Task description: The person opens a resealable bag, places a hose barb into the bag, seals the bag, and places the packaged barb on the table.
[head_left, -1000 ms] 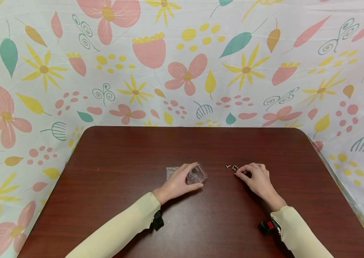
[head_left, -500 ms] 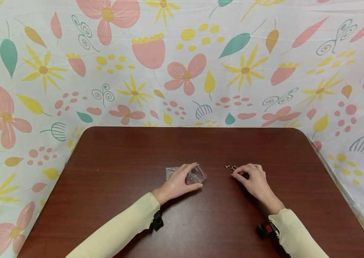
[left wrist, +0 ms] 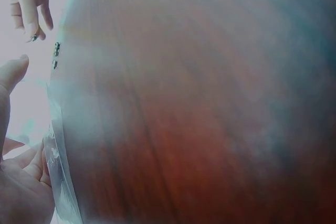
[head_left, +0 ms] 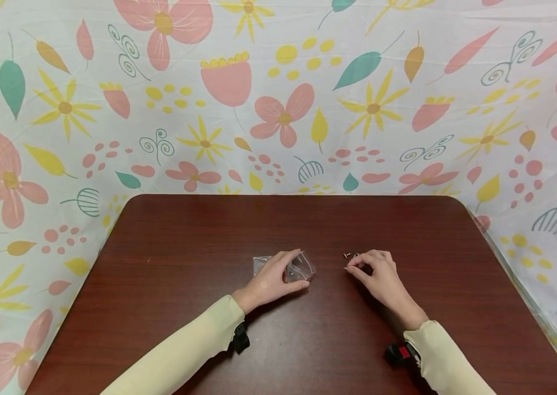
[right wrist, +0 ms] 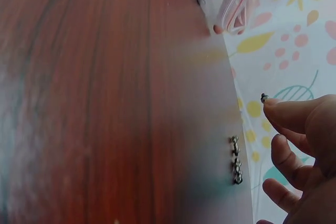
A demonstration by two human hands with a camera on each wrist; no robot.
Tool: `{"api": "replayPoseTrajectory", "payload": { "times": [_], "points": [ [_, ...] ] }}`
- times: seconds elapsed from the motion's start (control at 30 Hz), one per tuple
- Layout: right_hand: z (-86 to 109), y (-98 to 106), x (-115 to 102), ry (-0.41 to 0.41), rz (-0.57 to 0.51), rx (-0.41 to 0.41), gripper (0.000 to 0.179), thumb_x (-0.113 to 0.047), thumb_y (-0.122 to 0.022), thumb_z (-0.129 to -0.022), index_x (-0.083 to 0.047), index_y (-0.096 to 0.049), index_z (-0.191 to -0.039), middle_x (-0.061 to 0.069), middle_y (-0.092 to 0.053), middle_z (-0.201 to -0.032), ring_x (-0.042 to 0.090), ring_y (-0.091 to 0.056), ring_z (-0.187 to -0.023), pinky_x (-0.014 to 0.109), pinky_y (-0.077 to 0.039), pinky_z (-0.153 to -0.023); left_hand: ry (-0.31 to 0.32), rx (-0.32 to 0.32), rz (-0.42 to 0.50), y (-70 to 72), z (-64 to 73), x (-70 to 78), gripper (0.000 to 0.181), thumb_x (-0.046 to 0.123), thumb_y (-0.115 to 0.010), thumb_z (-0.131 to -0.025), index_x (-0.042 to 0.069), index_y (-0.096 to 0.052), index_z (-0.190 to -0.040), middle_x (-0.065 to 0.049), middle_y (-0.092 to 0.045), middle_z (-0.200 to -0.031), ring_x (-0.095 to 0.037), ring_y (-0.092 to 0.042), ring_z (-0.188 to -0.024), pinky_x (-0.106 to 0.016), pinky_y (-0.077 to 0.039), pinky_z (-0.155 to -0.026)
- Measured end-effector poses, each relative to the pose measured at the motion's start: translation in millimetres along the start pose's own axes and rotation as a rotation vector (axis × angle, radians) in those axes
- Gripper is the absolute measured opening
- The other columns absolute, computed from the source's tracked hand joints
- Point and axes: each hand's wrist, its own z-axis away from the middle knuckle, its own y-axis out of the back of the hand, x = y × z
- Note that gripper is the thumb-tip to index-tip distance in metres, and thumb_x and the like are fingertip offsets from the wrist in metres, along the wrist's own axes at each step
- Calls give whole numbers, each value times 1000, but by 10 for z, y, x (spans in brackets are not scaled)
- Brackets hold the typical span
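Note:
A clear zip bag (head_left: 303, 267) lies on the table, its mouth facing right. My left hand (head_left: 270, 281) holds it from above, thumb and fingers spread around the mouth, which gapes in the right wrist view. To the right, my right hand (head_left: 380, 278) pinches one small metal screw (right wrist: 264, 98) between thumb and forefinger. The held screw sits at the fingertips, a short way from the bag's mouth. Just beyond those fingers lies a small group of screws (head_left: 347, 255), partly hidden by the right hand in the head view; several show in the right wrist view (right wrist: 236, 163).
The dark red-brown wooden table (head_left: 185, 230) has rounded far corners. Behind it and along both sides hangs a white cloth (head_left: 278, 71) printed with flowers and leaves. A black wrist device (head_left: 241, 337) sits under the left sleeve, another (head_left: 398, 355) under the right.
My right hand has moved left, away from the group of screws and toward the bag, with a screw pinched in its fingertips. The left hand and bag have stayed in place.

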Motion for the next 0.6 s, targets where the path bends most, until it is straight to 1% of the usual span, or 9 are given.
{"api": "replayPoseTrajectory", "payload": {
  "times": [0.3,0.6],
  "points": [
    [-51,-80,-141,43,-9,2,14,-6,-82,-89,-18,-76,-88,7,-70,-100,39,-48,-112,61,-29,-98,-3,8,-13,1,-4,0,82,48,-78,-93,13,-44,-158,-6,-59,-134,-7,-55,-78,-27,-50,-74],
    [-113,-183,-252,69,-4,-14,12,-7,-83,-89,-18,-76,-89,2,-66,-93,38,-49,-112,55,-32,-97,1,2,-6,12,-4,8,82,49,-77,-93,13,-43,-159,-6,-58,-135,-9,-55,-80,-27,-50,-75]
  ]
}}
